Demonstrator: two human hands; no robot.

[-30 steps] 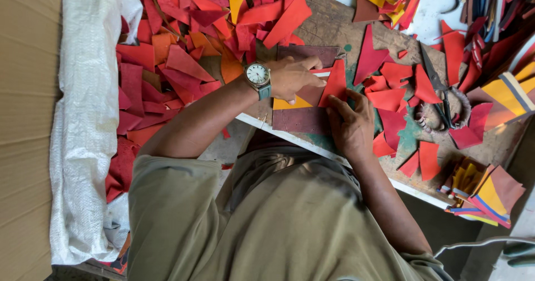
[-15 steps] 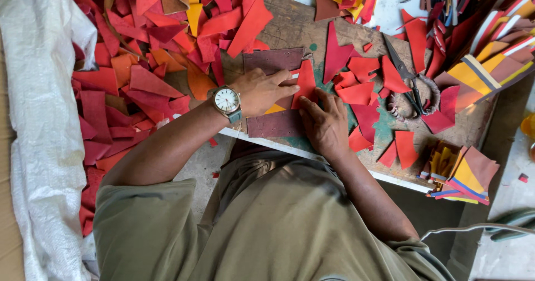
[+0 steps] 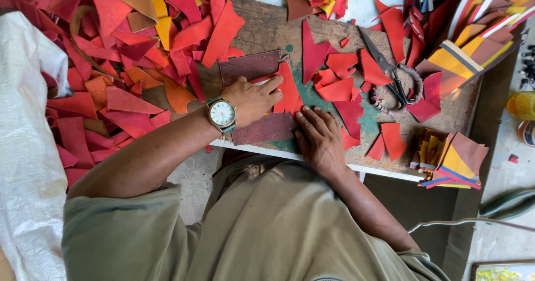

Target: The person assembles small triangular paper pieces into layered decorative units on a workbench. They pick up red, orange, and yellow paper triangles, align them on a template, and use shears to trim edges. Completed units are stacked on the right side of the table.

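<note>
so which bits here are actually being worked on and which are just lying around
In hand:
- left hand on red leather piece
- right hand beside dark maroon leather panel

Lying about:
- black scissors
- heap of red and orange leather offcuts
- stack of multicoloured leather pieces

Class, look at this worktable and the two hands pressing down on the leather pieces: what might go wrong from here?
1. The scissors lie open-bladed among loose red scraps, near the right hand; a blind reach might meet a blade.
2. The dark maroon piece under the left hand sits at the board's front edge and may slip off.
</note>
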